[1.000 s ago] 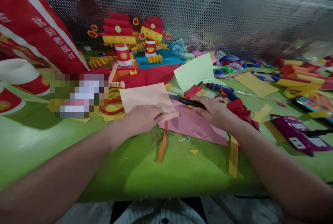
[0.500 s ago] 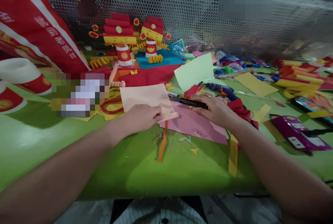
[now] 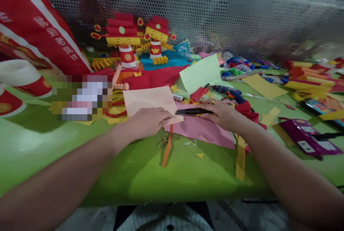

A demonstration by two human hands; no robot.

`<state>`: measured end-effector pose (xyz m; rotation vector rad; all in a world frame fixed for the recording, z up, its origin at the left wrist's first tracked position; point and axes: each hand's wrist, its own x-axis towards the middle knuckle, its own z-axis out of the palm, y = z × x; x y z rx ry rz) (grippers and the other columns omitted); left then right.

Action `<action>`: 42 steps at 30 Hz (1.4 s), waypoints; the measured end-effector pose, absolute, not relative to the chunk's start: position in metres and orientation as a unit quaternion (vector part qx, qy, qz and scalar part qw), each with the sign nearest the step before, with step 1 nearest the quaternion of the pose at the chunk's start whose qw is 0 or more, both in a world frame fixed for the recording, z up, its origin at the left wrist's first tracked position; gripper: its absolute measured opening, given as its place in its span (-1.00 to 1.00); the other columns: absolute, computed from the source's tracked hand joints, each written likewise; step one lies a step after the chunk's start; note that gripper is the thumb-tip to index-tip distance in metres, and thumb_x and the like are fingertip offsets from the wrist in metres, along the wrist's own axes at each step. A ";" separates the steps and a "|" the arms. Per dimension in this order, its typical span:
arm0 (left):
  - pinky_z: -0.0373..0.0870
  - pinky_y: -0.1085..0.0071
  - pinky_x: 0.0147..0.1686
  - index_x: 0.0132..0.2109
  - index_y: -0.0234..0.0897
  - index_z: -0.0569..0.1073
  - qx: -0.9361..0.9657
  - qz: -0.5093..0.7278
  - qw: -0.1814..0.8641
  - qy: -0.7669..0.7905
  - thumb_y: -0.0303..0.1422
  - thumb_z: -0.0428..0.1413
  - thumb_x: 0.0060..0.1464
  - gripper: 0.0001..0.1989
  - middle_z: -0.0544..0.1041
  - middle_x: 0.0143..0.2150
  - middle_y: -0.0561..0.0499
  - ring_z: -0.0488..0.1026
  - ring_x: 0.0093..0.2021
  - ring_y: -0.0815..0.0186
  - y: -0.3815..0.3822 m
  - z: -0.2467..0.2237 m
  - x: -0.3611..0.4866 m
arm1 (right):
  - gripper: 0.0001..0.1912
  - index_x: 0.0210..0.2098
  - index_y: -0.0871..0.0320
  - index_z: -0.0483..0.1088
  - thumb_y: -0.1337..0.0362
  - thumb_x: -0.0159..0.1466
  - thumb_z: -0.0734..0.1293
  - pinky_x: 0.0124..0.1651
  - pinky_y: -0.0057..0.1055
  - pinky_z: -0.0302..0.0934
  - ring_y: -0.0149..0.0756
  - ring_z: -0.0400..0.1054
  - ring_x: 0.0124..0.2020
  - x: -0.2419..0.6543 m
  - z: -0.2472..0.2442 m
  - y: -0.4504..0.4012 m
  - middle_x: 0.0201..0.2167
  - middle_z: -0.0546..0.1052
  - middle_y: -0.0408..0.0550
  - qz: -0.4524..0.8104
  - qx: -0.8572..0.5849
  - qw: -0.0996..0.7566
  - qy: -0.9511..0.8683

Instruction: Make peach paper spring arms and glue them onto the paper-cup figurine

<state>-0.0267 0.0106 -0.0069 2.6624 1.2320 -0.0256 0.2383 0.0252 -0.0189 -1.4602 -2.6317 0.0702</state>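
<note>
A sheet of peach paper point(image 3: 149, 98) lies in front of me with a narrow strip folded along its near edge. My left hand point(image 3: 150, 121) is on that edge, its fingers closed together over the fold and the thumb hidden. My right hand point(image 3: 221, 114) grips a black utility knife point(image 3: 192, 111), whose front end points left toward the peach sheet's right edge. Under both is a pink sheet point(image 3: 206, 130). Beside the knife lies a white marker point(image 3: 177, 97). Red-handled scissors point(image 3: 115, 110) are partly covered by the peach sheet.
Two red-and-yellow paper figures point(image 3: 126, 55) on cups stand at the back. A pale green sheet point(image 3: 201, 73) leans behind the knife, near a blue glue gun point(image 3: 228, 90). A purple power strip point(image 3: 309, 138) is on the right; paper cups point(image 3: 24, 78) stand left.
My left hand has shifted slightly right, its fingers reaching further over the folded strip. My right hand has moved the knife slightly left and down, uncovering more of the marker.
</note>
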 end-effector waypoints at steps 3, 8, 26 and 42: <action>0.27 0.39 -0.27 0.09 -0.08 0.34 0.906 -0.017 0.098 0.412 -0.38 -0.18 0.19 -0.62 0.48 -0.03 0.02 0.42 -0.10 0.24 0.012 -0.007 -0.027 | -0.63 0.03 0.07 0.37 0.26 0.26 0.15 -0.15 -0.22 0.29 -0.15 0.38 -0.14 0.240 -0.017 0.025 -0.07 0.47 0.06 0.017 -0.475 0.065 -0.877; 0.23 0.44 -0.37 0.15 0.06 0.27 0.909 -0.040 0.084 0.407 -0.39 -0.19 0.20 -0.57 0.47 -0.13 0.03 0.43 -0.22 0.29 0.013 -0.006 -0.029 | -0.63 0.04 0.05 0.36 0.27 0.26 0.17 -0.12 -0.22 0.28 -0.14 0.37 -0.10 0.242 -0.011 0.024 -0.03 0.45 0.06 0.040 -0.476 0.038 -0.878; -0.04 0.08 0.15 0.12 0.19 0.28 0.931 0.002 0.079 0.357 -0.44 -0.13 0.18 -0.55 0.22 0.24 0.07 0.01 0.27 0.16 0.023 -0.028 -0.035 | -0.61 0.06 0.01 0.34 0.25 0.26 0.15 -0.05 -0.20 0.24 -0.18 0.33 -0.10 0.240 -0.010 0.021 -0.05 0.44 0.01 0.103 -0.432 0.010 -0.896; -0.16 0.07 0.19 0.19 0.24 0.13 0.923 -0.047 0.100 0.369 -0.53 -0.17 0.16 -0.43 0.04 0.34 0.14 -0.09 0.31 0.23 0.022 -0.023 -0.032 | -0.62 0.06 -0.01 0.34 0.22 0.26 0.17 0.01 -0.17 0.21 -0.17 0.29 -0.04 0.241 -0.013 0.024 -0.06 0.42 0.02 0.131 -0.411 0.034 -0.902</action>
